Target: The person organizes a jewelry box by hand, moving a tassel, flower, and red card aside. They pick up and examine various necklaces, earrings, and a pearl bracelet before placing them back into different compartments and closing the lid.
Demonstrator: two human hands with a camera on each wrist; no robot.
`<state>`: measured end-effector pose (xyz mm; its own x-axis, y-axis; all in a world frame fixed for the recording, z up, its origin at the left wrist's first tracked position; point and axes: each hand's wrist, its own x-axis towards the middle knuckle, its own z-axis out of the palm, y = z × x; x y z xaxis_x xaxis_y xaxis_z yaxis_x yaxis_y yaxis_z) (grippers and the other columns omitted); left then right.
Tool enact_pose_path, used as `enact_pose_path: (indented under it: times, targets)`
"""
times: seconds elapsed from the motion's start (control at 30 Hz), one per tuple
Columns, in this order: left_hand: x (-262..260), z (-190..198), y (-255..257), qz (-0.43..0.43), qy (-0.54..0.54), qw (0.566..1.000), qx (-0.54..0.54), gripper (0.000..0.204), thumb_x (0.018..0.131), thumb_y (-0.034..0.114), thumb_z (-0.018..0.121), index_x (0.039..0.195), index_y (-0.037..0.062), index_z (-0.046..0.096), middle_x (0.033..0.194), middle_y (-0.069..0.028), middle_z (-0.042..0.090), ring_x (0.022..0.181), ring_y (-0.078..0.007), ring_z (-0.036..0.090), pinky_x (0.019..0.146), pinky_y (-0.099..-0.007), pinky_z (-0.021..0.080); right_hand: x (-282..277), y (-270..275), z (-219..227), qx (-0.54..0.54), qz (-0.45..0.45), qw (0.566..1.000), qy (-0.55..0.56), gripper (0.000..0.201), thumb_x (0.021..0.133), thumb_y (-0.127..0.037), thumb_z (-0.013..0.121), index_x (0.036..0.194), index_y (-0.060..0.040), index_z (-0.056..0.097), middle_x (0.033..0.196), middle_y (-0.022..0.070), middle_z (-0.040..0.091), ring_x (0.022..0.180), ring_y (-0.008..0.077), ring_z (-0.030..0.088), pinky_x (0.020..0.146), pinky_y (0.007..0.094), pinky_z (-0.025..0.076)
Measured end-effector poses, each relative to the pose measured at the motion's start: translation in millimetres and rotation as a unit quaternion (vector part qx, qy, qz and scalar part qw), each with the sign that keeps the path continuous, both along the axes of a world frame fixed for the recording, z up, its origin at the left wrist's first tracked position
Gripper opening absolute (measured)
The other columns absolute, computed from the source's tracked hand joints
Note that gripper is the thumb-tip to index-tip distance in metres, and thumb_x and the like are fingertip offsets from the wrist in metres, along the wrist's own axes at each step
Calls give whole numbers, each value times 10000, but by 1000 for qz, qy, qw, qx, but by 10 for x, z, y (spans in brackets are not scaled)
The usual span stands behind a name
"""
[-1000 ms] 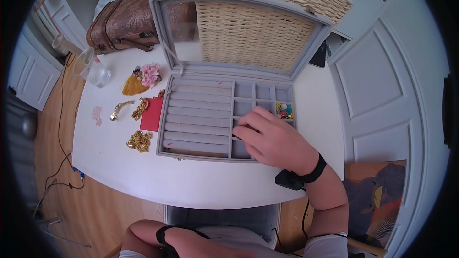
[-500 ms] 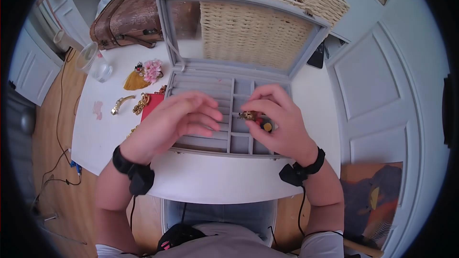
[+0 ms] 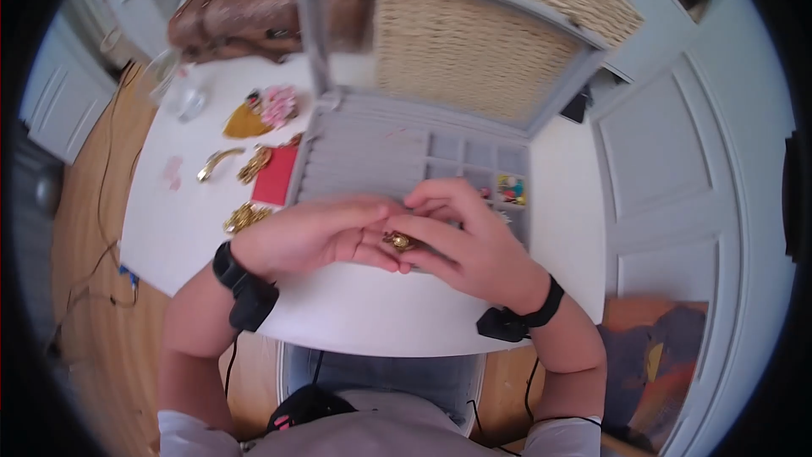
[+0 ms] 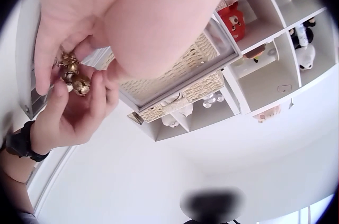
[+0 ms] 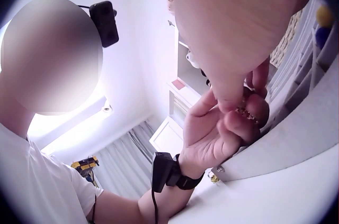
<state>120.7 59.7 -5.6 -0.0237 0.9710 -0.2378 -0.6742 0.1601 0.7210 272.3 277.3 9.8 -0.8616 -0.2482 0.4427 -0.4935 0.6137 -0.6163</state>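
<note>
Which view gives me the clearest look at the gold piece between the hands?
The left wrist view: the gold piece appears largest there, with its rounded parts distinguishable. The head view shows it smaller and partly covered; the right wrist view shows only slivers, mostly hidden.

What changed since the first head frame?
Left hand rose from near the body to meet the right hand, which moved leftward off the compartments, now gripping a gold piece. Unchanged: jewellery box open, red packet and gold chain left of it.
</note>
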Motion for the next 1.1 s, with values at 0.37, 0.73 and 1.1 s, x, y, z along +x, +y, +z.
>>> enact_pose_path:
  times: [0.37,0.73,1.1]
  targets:
    - [-743,258,-491,190,236,953,30,345,1126,189,624,1408,-9,643,1197,-74,722,1036,-122,696,908,-249,570,-28,99,37,34,-67,997,-21,407,875,28,828,1266,-26,728,1379,162,553,1171,286,673,1002,390,584]
    - [-1099,206,-710,337,556,727,-220,263,1048,190,720,1263,39,733,1069,-16,772,944,-76,679,824,-256,536,-65,104,-20,64,-44,996,-44,294,894,14,810,1177,-9,733,1345,152,565,1083,266,670,942,372,580]
    - [-887,174,-600,201,622,731,-196,182,971,42,764,1135,-23,721,899,-68,739,832,-143,708,768,-309,566,-47,92,-12,63,-40,995,-62,235,905,18,801,1127,-2,728,1326,145,572,1051,257,655,917,366,563]
